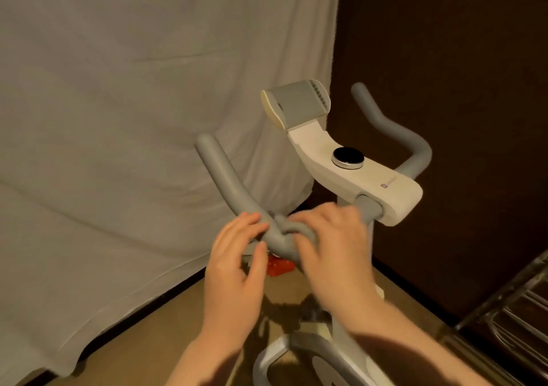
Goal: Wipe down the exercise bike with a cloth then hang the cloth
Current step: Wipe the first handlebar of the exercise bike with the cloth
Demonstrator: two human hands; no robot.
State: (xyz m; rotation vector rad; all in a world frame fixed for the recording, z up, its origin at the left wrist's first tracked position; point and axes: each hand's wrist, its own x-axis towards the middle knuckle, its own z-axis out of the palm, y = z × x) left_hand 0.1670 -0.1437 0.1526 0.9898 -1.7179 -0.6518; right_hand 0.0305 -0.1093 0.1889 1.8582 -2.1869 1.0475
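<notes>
Cloth: a grey cloth (284, 231) the same shade as the bar seems wrapped or knotted round the bend of the left handlebar, between the two hands; its edges are hard to tell from the foam.
Left hand (237, 255): at the left side of the bend, fingers curled, fingertips touching the bar and the cloth, thumb below and apart from them; whether it pinches the cloth I cannot tell.
Right hand (332, 246): blurred, lying over the bar just right of the bend, fingers curled down onto the cloth and thumb under the bar, so it looks to grip cloth and bar together.
Exercise bike (350, 175): white body in the middle of the view, with the left handlebar (219, 172) rising up and left, and the right handlebar (394, 130) curving up behind.
Knob (347, 157): round, black-topped with a silver rim, on top of the white body.
Holder (296, 104): grey tilted plate with a cream edge, at the front of the body.
Writing: a small purple square logo (383, 185) with pale lettering beside it, on the body near the knob; too faint to read.
Sheet (133, 119): pale cloth hanging behind the bike, down to the floor.
Red thing (280, 267): low behind the hands, mostly hidden.
Rack (513, 305): metal bars at the lower right edge.
Wall (459, 44): dark brown, on the right.
</notes>
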